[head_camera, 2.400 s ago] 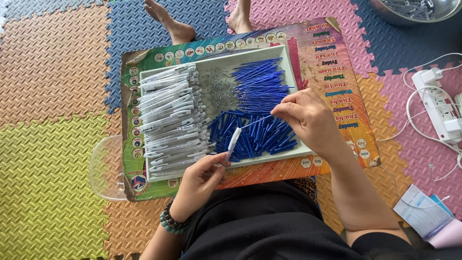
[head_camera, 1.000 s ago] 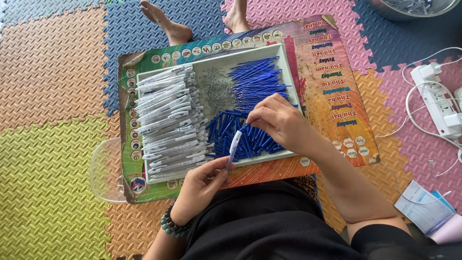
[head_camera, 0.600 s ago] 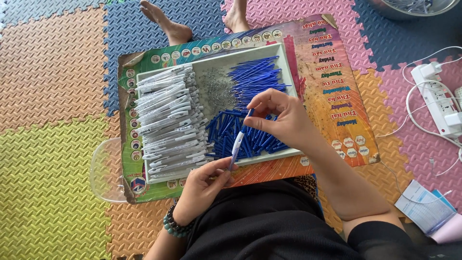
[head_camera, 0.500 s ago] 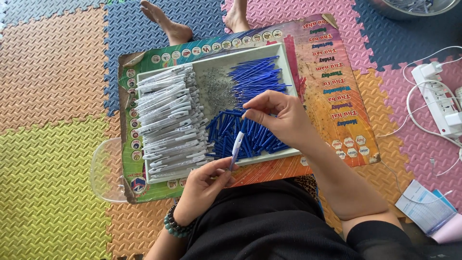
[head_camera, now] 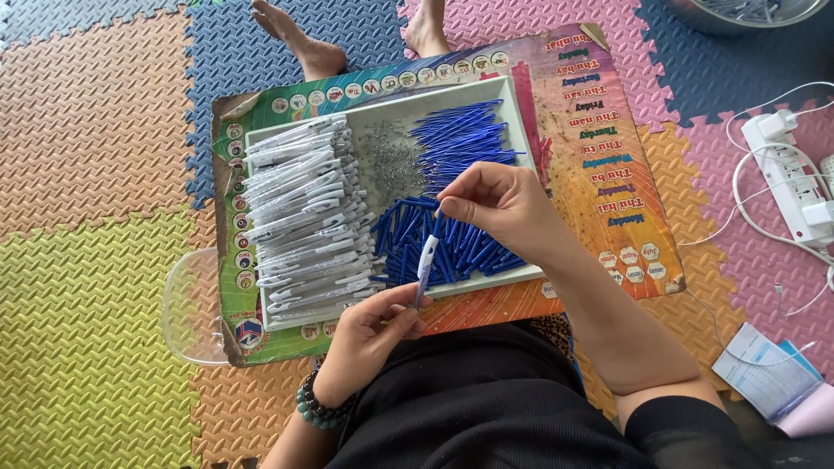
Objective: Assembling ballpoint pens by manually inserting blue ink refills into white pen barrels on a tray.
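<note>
The left hand (head_camera: pixel 369 334) pinches the lower end of a white pen barrel (head_camera: pixel 426 265), holding it tilted up over the near edge of a shallow tray (head_camera: pixel 382 108). The right hand (head_camera: pixel 499 208) is closed at the fingertips on a thin blue refill (head_camera: pixel 437 214) right at the barrel's top end. The tray holds white pen barrels (head_camera: pixel 300 217) on the left, small metal springs (head_camera: pixel 391 161) in the middle and blue refills (head_camera: pixel 460 139) on the right, all resting on a colourful printed board (head_camera: pixel 608 174) on the foam floor mat (head_camera: pixel 87 217).
</note>
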